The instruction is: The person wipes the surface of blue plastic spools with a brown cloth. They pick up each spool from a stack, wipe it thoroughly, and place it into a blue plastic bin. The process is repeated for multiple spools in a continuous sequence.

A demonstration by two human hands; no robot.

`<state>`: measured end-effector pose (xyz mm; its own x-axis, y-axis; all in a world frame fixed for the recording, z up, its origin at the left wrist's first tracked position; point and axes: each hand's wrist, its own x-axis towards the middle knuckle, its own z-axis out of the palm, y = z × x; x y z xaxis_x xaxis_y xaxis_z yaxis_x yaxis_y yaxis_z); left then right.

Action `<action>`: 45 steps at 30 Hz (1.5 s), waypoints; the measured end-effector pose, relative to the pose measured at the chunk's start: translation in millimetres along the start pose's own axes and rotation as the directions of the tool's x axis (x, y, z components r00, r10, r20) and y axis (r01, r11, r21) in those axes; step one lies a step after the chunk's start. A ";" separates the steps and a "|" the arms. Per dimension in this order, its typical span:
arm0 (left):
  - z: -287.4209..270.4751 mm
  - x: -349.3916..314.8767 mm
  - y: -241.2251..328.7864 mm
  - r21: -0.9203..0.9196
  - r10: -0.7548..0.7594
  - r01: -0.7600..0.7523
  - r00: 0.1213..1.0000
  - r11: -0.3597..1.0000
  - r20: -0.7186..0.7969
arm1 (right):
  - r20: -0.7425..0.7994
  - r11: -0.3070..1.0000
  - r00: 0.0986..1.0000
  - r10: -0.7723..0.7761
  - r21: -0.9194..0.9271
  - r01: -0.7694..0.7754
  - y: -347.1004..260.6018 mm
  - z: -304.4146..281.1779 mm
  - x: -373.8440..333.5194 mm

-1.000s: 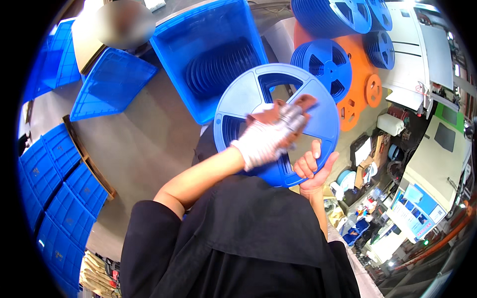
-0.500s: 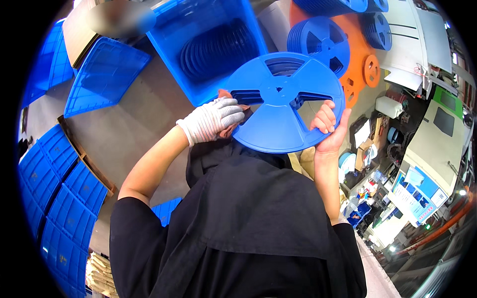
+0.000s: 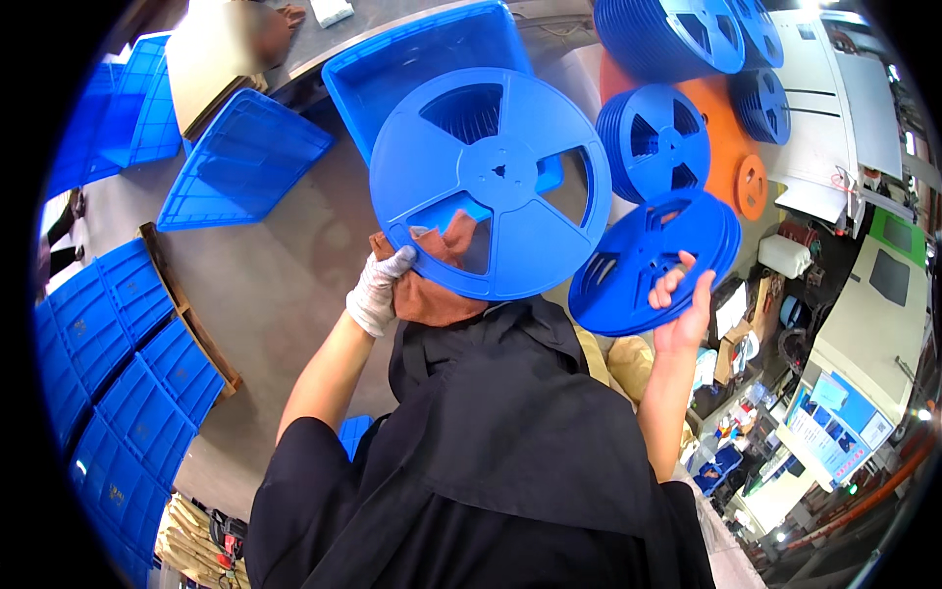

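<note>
My left hand (image 3: 377,294), in a white glove, pinches the lower left rim of a large blue plastic reel (image 3: 498,167), which stands face-on before me. A brown cloth (image 3: 434,300) is also in that hand and shows through the reel's lower window. My bare right hand (image 3: 684,306) grips a short stack of blue reels (image 3: 721,231), tilted and apart from the single reel. Its thumb and fingers close on the stack's lower right rim. Behind the single reel, an open blue bin (image 3: 355,77) is partly covered; edges of more reels show through the reel's top window.
Stacks of blue reels (image 3: 659,142) stand on an orange surface (image 3: 724,147) at the far right, beside a small orange reel (image 3: 752,187). A blue bin (image 3: 240,162) lies tilted at left. Stacked blue crates (image 3: 128,294) line the left side. Machinery (image 3: 854,285) stands right.
One reel has come off the stack and moved left in my left hand. The other reels, in my right hand, have shifted right and down, tilting. The view has shifted a little.
</note>
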<state>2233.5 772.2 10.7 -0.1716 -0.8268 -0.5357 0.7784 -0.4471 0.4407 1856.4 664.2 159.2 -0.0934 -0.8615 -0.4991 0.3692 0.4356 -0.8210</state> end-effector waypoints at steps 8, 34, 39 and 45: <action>-8.7 -3.3 5.0 -0.103 0.044 -0.047 0.999 0.994 -0.022 | -0.062 0.987 0.998 -0.002 0.160 0.012 3.5 -21.2 -16.0; -11.1 119.1 6.5 0.151 -0.066 0.142 0.905 0.978 -0.420 | -0.094 0.910 0.995 0.041 0.415 0.001 45.2 -39.0 -36.5; 1.1 229.3 -16.6 0.474 0.216 -0.021 0.908 0.880 -0.360 | -0.278 0.931 0.957 0.078 0.365 0.030 54.6 -29.7 -49.3; 12.4 320.2 -21.6 0.463 0.221 -0.067 0.933 0.884 -0.285 | -0.438 0.920 0.893 0.107 0.384 0.078 76.4 -32.7 -75.9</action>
<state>2154.3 512.9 -161.5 0.1842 -0.7723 -0.6079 0.4198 -0.4974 0.7592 1861.4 771.4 125.3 -0.4488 -0.6080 -0.6549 0.6872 0.2337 -0.6878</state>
